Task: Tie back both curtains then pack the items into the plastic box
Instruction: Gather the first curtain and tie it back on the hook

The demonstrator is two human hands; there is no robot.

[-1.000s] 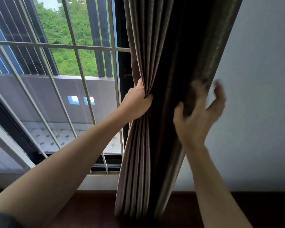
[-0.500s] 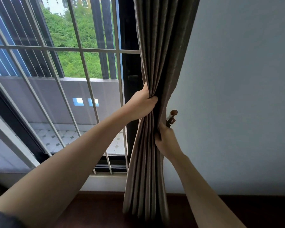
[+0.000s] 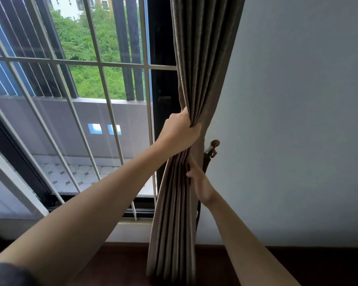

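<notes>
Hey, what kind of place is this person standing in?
Probably a room in an upper-floor flat: a pleated brown curtain hangs beside a barred window that looks out on a tiled balcony, with a tieback hook on the plain wall.

Curtain [image 3: 196, 79] hung bunched between window bars [image 3: 103, 83] at left and wall [image 3: 298, 120] at right. Wall hook [image 3: 213, 145] just right of curtain. Left hand [image 3: 179, 133] above right hand [image 3: 198, 179].

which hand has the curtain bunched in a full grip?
The left hand, fist closed round the gathered curtain. The right hand sits lower, only fingers at the folds near the wall hook.
</notes>
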